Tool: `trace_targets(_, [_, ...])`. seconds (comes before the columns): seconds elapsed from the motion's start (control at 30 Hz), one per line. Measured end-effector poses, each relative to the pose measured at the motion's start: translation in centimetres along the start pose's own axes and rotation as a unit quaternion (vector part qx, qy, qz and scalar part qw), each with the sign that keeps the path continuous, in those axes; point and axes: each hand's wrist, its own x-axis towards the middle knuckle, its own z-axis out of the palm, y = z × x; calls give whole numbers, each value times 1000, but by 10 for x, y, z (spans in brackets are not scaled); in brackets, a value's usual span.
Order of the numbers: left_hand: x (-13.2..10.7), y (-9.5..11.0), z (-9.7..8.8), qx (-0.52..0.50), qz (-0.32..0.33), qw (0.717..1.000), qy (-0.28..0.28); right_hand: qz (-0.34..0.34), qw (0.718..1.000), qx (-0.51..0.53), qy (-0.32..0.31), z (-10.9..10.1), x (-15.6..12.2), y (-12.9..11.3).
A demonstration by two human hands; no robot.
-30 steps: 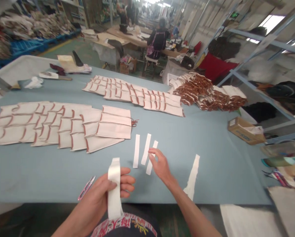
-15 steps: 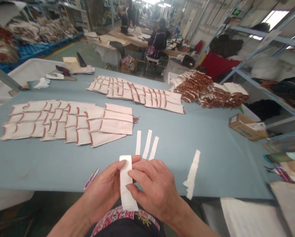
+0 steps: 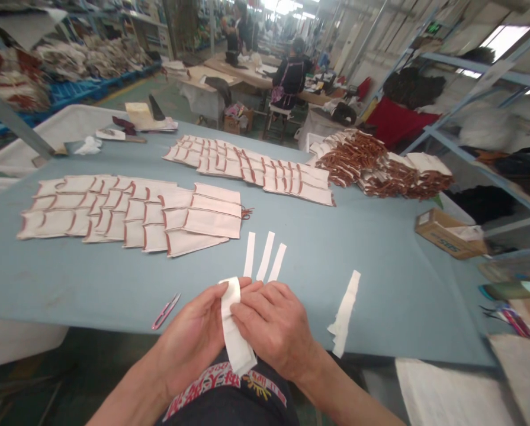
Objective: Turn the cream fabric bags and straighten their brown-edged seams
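Note:
Between my hands, at the near edge of the table, is a white fabric strip [image 3: 237,346] whose lower end hangs toward my apron. My left hand [image 3: 198,328] supports it from behind, thumb pressed on its top end. My right hand [image 3: 273,328] pinches its right edge with curled fingers. Just beyond my fingertips lie three narrow white strips [image 3: 265,257] side by side. Left of my left hand rests a pair of pink-handled thread snips [image 3: 166,312]. A ragged white strip [image 3: 346,313] lies to the right of my right hand.
Overlapping cream fabric pieces with brown edging [image 3: 113,210] lie at left, with another row [image 3: 251,168] behind. A heap of brown-edged pieces [image 3: 380,163] stands at back right, near a cardboard box [image 3: 449,234]. A person [image 3: 288,74] sits at a farther table.
My right hand has closed more tightly on the strip's edge, and the strip now tilts and bends, its lower end shifted right. The view has shifted slightly.

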Motion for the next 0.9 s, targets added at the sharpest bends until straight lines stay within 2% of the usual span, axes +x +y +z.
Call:
trace_targets(0.1, [1,-2,0,19,7,1000,-15,28,999,26,5,3,-3,1])
trace_targets(0.23, [0,-2,-3,44,16,999,-23,101,992,73,-3,5,-7,3])
trace_targets(0.43, [-2,-5,-8,112,41,993,-1,160,978,128,-25,11,-9,5])
trace_targets(0.5, [0,-8,-9,136,53,989,13,203,966,160,-26,15,-8,7])
trace_targets(0.67, [7,-14,-19,182,84,978,59,305,912,267,-68,24,-10,15])
trace_targets(0.8, [10,-14,-20,165,78,981,66,307,906,284,-59,22,-12,18])
trace_targets(0.9, [12,-11,-16,138,71,985,72,236,940,244,-22,18,-10,16])
